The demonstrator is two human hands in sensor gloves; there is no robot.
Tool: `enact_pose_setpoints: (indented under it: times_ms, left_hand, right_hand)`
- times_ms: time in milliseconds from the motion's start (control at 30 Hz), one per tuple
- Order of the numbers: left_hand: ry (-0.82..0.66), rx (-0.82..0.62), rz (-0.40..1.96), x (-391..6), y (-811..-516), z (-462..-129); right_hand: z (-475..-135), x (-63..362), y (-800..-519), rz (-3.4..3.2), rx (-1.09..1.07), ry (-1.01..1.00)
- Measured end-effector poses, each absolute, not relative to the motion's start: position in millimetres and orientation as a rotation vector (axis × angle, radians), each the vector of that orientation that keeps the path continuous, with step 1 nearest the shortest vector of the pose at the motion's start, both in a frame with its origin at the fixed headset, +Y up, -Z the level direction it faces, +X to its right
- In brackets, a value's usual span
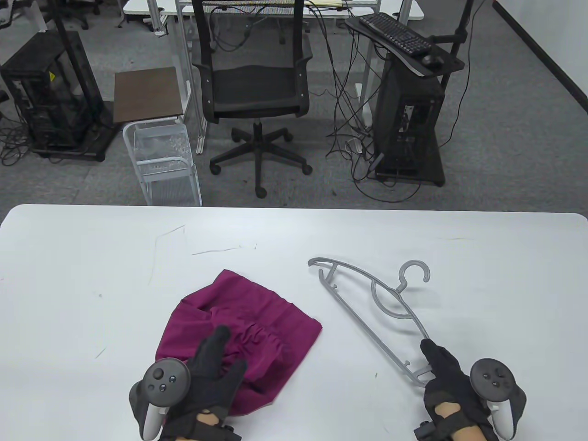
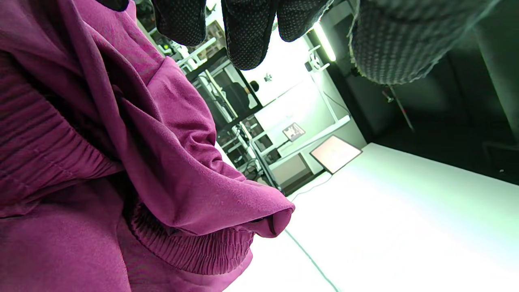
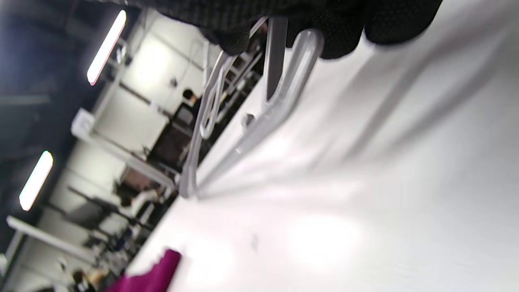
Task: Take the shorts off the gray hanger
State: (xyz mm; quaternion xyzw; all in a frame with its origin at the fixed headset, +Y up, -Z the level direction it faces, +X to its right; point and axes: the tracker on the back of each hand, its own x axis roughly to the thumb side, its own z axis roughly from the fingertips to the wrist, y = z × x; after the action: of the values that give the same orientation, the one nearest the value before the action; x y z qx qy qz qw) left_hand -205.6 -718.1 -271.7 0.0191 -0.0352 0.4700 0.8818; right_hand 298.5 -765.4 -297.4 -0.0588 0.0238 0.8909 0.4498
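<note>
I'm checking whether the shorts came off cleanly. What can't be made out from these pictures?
- Near edge of the shorts: covered by the left hand in the table view.
- Grip of the right hand on the gray hanger: glove hides it in the table view; right wrist view is blurred.
- Left fingertips: cut off by the left wrist view's top edge.

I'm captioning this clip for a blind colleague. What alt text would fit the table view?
On a white table, magenta shorts lie crumpled and free of the gray hanger beside them. The left hand rests on the shorts; the right hand holds the hanger's near end. Beyond stand an office chair and computer carts.
</note>
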Motion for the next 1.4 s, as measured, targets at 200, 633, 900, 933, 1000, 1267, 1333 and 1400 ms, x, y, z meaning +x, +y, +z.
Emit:
enact_pose_setpoints:
  times_ms: [200, 633, 900, 933, 1000, 1267, 1333, 1400]
  left_hand:
    - [-0.062, 0.021, 0.993, -207, -719, -272]
    - [-0.024, -0.028, 1.014, -210, -726, -274]
    - [-0.030, 0.153, 0.903, -214, -710, -265]
    - [-0.045, 0.201, 0.879, -213, -705, -264]
    - [-0.063, 0.292, 0.829, -211, -698, -259]
    - [-0.293, 0.344, 0.689, -189, -687, -254]
    - [-0.342, 0.272, 0.598, -178, -688, -256]
    - [-0.377, 0.196, 0.538, -169, -693, -259]
  right_hand:
    - [-300, 288, -780, 2.247, -0.155, 0.254]
    - [-302, 280, -797, 2.372, -0.222, 0.382]
    - [-295, 303, -776, 2.235, -0.202, 0.223]
    - [-295, 306, -771, 2.231, -0.163, 0.166]
    - [-295, 311, -763, 2.237, -0.110, 0.071]
    - [-290, 296, -734, 2.339, 0.298, -0.145]
    - [-286, 281, -728, 2.426, 0.422, -0.183]
    - [-284, 271, -725, 2.475, 0.495, -0.195]
